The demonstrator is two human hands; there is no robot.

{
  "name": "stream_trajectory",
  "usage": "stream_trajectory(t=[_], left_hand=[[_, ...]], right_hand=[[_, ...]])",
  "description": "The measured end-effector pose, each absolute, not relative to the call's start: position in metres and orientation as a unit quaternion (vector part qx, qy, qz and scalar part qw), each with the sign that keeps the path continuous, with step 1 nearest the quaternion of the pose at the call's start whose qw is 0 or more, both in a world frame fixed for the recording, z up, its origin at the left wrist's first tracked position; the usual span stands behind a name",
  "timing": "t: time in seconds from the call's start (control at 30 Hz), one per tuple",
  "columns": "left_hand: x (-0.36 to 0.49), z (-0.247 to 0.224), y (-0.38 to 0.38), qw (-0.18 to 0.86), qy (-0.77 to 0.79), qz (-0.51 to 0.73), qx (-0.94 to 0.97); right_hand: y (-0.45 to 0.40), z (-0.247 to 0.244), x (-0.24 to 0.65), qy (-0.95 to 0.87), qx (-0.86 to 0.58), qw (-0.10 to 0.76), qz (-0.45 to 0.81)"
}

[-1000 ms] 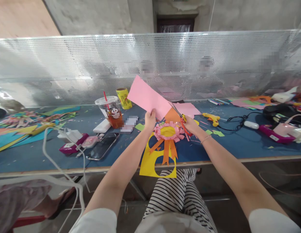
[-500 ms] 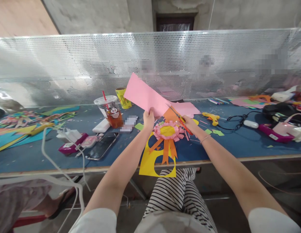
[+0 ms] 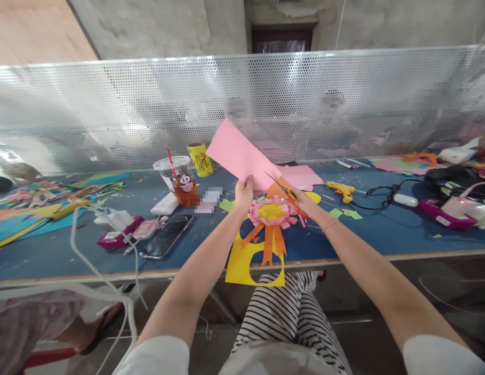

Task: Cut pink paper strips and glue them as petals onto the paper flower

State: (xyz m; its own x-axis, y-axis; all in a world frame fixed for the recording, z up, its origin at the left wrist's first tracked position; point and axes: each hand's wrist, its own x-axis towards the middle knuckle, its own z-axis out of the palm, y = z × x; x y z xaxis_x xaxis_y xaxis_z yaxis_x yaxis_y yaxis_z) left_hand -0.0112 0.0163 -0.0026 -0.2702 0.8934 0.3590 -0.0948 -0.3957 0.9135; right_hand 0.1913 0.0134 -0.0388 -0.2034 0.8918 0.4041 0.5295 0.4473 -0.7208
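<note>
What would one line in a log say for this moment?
left hand: holds pink paper raised | right hand: holds scissors at paper's edge | paper rosette on table below

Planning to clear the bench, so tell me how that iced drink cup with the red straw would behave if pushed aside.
The drink cup is tall and narrower at its base, so it probably tips easily. Amber liquid fills the lower part, so it is likely heavy for its size. The phone lies close by, so a spill could reach it.

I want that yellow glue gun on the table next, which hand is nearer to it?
Right. The right hand, holding scissors, is just left of the glue gun; the left hand is farther left, gripping pink paper.
</note>
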Motion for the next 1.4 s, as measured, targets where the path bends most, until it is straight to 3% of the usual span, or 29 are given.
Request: stream_trajectory(t=[1.4], left_hand=[[-0.0111,0.0015,0.0136,0.362,0.419,0.672,0.491]], right_hand=[[0.0138,-0.0377,0.1925,-0.752,-0.483,0.396,0.212]])
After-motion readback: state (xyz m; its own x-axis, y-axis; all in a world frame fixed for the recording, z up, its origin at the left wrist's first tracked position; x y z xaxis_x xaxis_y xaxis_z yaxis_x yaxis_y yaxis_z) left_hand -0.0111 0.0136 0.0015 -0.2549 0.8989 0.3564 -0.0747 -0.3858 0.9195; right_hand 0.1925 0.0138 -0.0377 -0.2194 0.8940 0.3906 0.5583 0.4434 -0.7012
